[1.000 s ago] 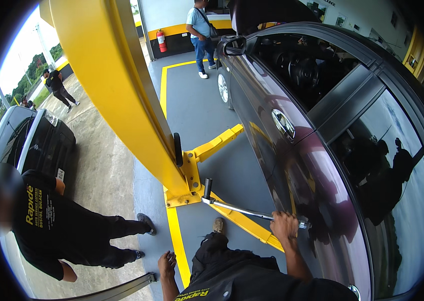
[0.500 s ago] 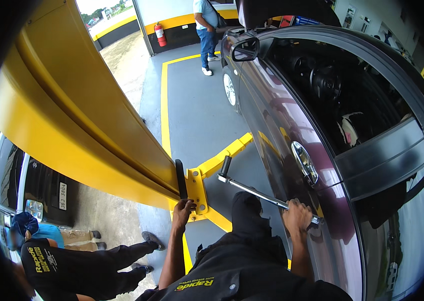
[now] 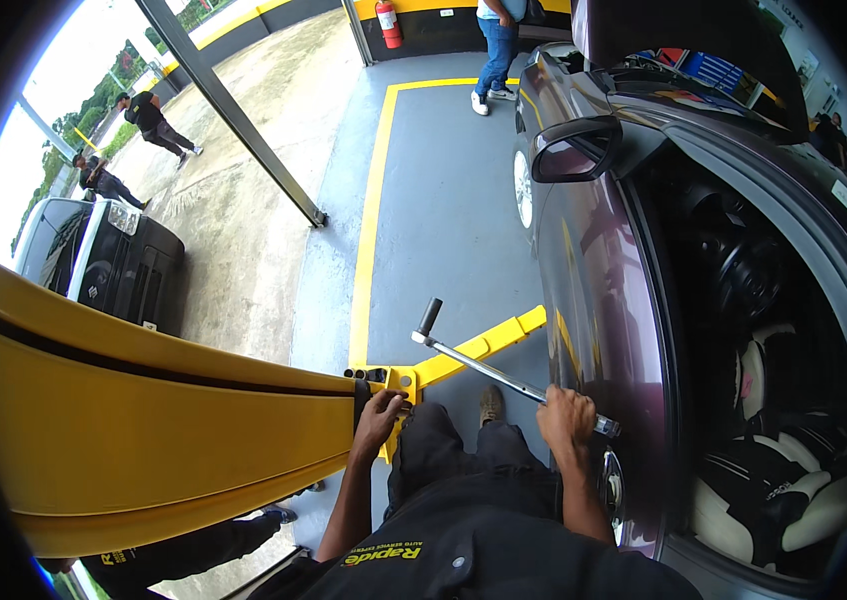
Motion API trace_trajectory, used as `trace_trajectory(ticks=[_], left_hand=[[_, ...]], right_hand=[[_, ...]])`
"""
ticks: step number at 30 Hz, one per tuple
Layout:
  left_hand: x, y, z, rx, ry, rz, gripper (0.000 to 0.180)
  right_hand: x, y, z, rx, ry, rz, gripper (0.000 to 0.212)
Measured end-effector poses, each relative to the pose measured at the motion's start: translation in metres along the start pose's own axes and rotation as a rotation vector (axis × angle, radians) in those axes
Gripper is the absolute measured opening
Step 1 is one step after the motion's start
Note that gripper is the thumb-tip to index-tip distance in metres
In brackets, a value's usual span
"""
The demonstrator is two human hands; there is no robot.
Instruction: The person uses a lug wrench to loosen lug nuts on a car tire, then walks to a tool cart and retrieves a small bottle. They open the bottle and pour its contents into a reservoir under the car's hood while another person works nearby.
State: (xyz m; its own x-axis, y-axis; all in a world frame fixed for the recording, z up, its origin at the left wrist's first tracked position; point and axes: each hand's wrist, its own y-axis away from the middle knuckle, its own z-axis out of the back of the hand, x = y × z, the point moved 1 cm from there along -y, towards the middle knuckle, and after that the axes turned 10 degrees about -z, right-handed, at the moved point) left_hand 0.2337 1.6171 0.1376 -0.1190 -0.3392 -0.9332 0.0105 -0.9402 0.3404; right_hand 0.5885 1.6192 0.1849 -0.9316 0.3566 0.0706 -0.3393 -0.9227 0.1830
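Beside the dark purple car [image 3: 625, 250], we are gripping a long silver wrench [image 3: 488, 368] with our right hand [image 3: 567, 416], its fingers wrapped around the shaft near the end that is pointing at the car. Our fingers are hiding that stretch of shaft, and we are not managing to tell whether the tip is touching the paint. The wrench is slanting forward and away from the car, carrying a black socket [image 3: 430, 316] on its far end.

Farther left of the car, our left hand [image 3: 379, 418] is loosely curling at the edge of a yellow post [image 3: 163, 410]; its back is hiding the palm, so we are not able to say whether it is holding or only resting.

Between post and car, a yellow lift arm [image 3: 483, 347] is lying low, the car's side leaving unclear whether it is reaching underneath. Inside the car, a steering wheel [image 3: 749, 266] is sinking into shadow. Near the car's front wheel, a person in jeans [image 3: 498, 58] is standing, cut off at the upper edge. Beyond the post from the car, a co-worker [image 3: 188, 552] is showing only partly.
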Motion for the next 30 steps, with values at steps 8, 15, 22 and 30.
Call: trace_trajectory(ticks=[8, 15, 22, 30], left_hand=[[-0.323, -0.049, -0.008, 0.074, -0.618, -1.265, 0.033], [-0.463, -0.09, -0.022, 0.044, -0.778, -1.676, 0.009], [-0.431, -0.297, -0.011, 0.041, -0.374, -1.71, 0.013], [-0.416, -0.546, 0.158, 0.102, 0.059, -1.369, 0.009]], right_hand=[[0.062, -0.123, 0.021, 0.093, -0.004, -0.034, 0.021], [0.121, -0.238, 0.021, 0.217, -0.13, -0.169, 0.033], [0.193, -0.39, -0.041, 0.286, -0.136, -0.318, 0.042], [0.275, -0.542, -0.06, 0.313, -0.081, -0.509, 0.039]])
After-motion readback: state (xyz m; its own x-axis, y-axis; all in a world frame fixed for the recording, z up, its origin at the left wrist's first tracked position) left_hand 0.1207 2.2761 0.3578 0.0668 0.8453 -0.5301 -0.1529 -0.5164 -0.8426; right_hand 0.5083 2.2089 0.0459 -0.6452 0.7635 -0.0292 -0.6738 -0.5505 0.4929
